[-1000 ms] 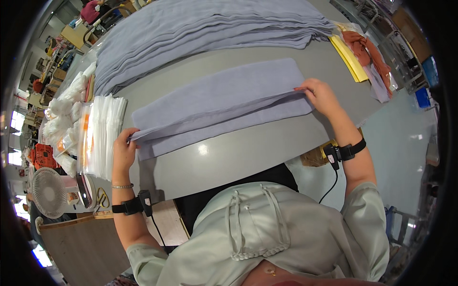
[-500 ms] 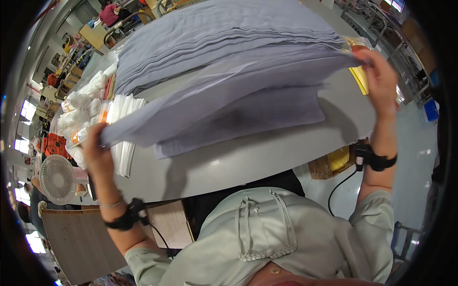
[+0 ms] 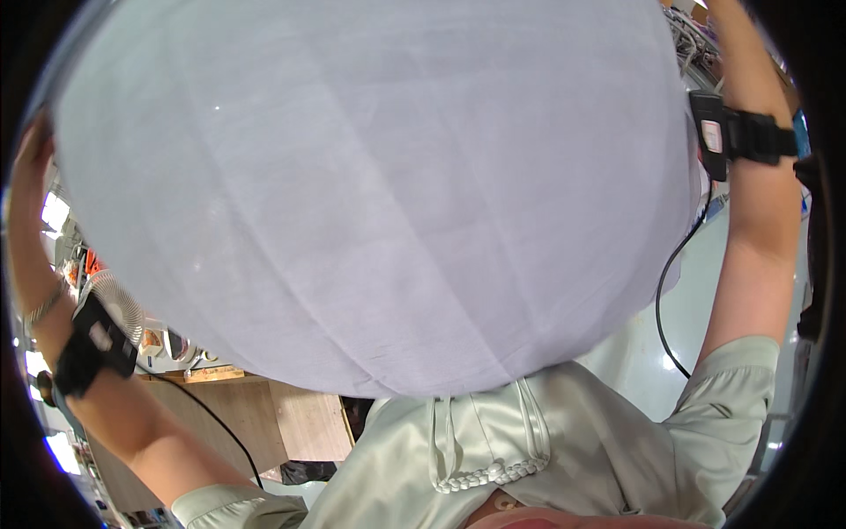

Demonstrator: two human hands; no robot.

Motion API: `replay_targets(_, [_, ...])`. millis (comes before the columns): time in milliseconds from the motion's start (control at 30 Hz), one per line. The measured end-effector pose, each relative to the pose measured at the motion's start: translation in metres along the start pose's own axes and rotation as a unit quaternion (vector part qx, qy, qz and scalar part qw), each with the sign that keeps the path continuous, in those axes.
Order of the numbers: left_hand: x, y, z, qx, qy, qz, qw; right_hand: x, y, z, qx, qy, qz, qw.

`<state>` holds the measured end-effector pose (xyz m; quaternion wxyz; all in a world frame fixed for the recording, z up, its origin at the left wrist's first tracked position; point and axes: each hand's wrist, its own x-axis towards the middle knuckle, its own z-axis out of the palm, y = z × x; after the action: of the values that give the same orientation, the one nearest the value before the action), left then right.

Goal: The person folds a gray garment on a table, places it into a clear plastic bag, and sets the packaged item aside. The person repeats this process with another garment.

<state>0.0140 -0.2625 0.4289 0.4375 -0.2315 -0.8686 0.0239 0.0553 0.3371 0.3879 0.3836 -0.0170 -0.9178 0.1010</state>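
Note:
A large, thin, pale grey-lilac cloth (image 3: 388, 194) is held up and spread wide in front of me. It fills most of the view, with faint straight fold lines across it, and its lower edge hangs against my shirt. At the far left my left hand (image 3: 35, 145), dim and near the rim of the picture, is closed on the cloth's upper left edge. My right arm reaches up along the right side and passes out at the top, so the right hand is outside the picture. The table and the stack of folded cloth are hidden behind the raised sheet.
A white fan (image 3: 115, 300) stands at the left, beside small items partly covered by the cloth. Below it is a wooden panel (image 3: 220, 419). Black straps with cables (image 3: 674, 264) sit on both forearms. Metal racks (image 3: 696, 44) show at the upper right.
Both hands have risen and spread outward, the right one leaving the picture. The cloth has gone from folded, low over the table, to opened out and lifted, now covering the table and stack.

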Motion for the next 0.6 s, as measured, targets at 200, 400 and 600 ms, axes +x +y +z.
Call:
replay_targets(200, [-0.014, 0.003, 0.183, -0.419, -0.172, -0.326, 0.83, 0.0, 0.056, 0.144, -0.078, -0.131, -0.086, 0.985])
replay_targets(400, [-0.054, 0.055, 0.306, -0.452, -0.19, -0.453, 0.745, -0.021, 0.101, 0.263, -0.007, -0.207, -0.079, 0.975])
replay_targets(600, [-0.115, 0.093, 0.419, -0.498, -0.192, -0.525, 0.663, -0.067, 0.108, 0.368, -0.012, -0.235, 0.06, 0.97])
